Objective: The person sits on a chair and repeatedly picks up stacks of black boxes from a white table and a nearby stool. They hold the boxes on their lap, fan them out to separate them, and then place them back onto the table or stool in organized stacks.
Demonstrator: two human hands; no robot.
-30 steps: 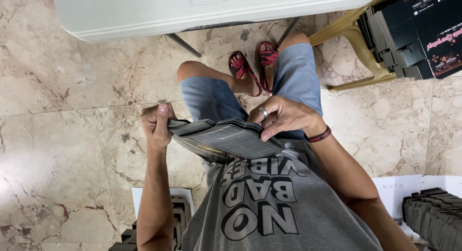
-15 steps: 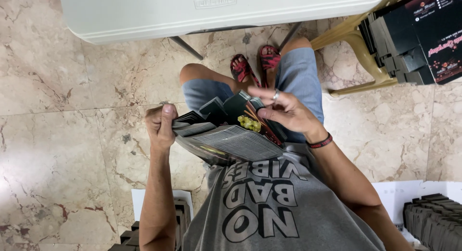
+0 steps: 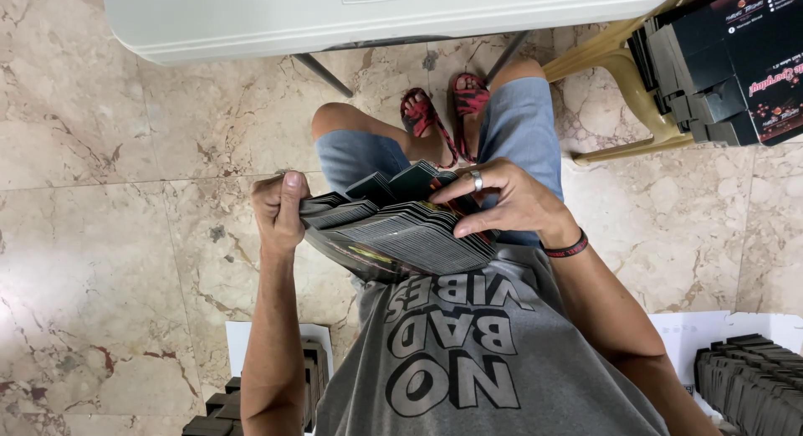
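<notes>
A thick stack of flat dark printed cards (image 3: 393,231) rests over my lap, fanned out along its edge. My left hand (image 3: 278,210) grips the stack's left end, thumb on top. My right hand (image 3: 502,203), with a ring and a dark wristband, lies on the right side, its fingers spread among the lifted top cards. Below the stack are my grey printed shirt (image 3: 468,352), blue shorts and red sandals (image 3: 443,110).
A white folding table (image 3: 251,22) stands ahead over a marble floor. A tan plastic chair (image 3: 623,68) at the right bears stacked dark boxes (image 3: 728,68). More dark flat cards stand in rows at the lower right (image 3: 753,377) and lower left (image 3: 309,386).
The top cards of the stack have been lifted and fanned apart by my right hand's fingers. The stack has tilted and the left hand has kept its grip.
</notes>
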